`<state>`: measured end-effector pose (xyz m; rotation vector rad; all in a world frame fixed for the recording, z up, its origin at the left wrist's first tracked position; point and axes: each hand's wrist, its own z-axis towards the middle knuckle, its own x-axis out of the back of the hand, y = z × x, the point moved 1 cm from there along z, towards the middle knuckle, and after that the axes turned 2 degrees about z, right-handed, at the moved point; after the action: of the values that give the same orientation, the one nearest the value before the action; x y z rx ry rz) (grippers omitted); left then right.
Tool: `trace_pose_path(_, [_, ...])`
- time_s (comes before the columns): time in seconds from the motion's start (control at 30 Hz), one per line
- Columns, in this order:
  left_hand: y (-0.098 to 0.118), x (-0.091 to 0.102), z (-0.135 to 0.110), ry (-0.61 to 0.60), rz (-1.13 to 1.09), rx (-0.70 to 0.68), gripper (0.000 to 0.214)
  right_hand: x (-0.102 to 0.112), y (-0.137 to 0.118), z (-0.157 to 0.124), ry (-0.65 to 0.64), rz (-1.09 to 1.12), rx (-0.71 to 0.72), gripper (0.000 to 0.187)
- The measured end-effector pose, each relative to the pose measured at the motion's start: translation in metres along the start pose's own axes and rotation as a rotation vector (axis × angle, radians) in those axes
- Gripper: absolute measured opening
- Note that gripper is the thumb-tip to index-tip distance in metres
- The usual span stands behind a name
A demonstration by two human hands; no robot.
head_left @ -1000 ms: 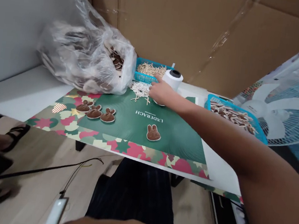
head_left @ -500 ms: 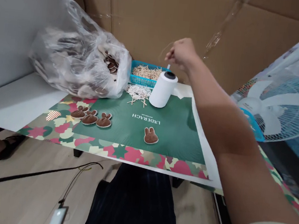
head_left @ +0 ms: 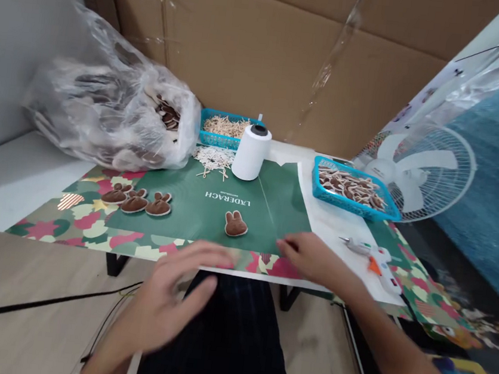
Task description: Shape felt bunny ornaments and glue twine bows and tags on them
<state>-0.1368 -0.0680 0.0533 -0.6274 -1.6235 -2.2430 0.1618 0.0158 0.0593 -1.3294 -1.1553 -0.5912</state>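
My right hand (head_left: pixel 309 255) is closed in a pinch above the front edge of the table. A thin white thread (head_left: pixel 268 200) runs to its fingertips from the white cone of thread (head_left: pixel 249 154). My left hand (head_left: pixel 167 298) hovers before the table edge, fingers spread and holding nothing, slightly blurred. Between and beyond the hands lies a brown bunny-head patch (head_left: pixel 236 224) with a pale border. To the left, three similar brown bunny pieces (head_left: pixel 158 205) lie side by side, partly overlapping.
A clear plastic bag (head_left: pixel 118 112) of brown and white pieces stands at left. Behind the cone sits a blue basket (head_left: pixel 218 142) of pale loops, with a white pile (head_left: pixel 214 158) before it. Rightward are another blue basket (head_left: pixel 342 205), a glue gun (head_left: pixel 374 255) and a fan (head_left: pixel 409 169).
My right hand has come down from above the cone to the front edge, drawing thread toward me. My left hand has come into view. The view has shifted, showing the right basket and glue gun.
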Motion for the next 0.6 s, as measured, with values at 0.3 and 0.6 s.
trace_pose_path(0.3, [-0.032,-0.086,0.083,0.151,0.535,0.187,0.042,-0.055,-0.007,-0.048,0.254,0.401,-0.078,0.048])
trace_pose_path(0.6, [-0.026,-0.065,0.112,-0.069,-0.03,0.128,0.049,-0.065,-0.026,-0.069,0.329,0.448,0.155,0.041])
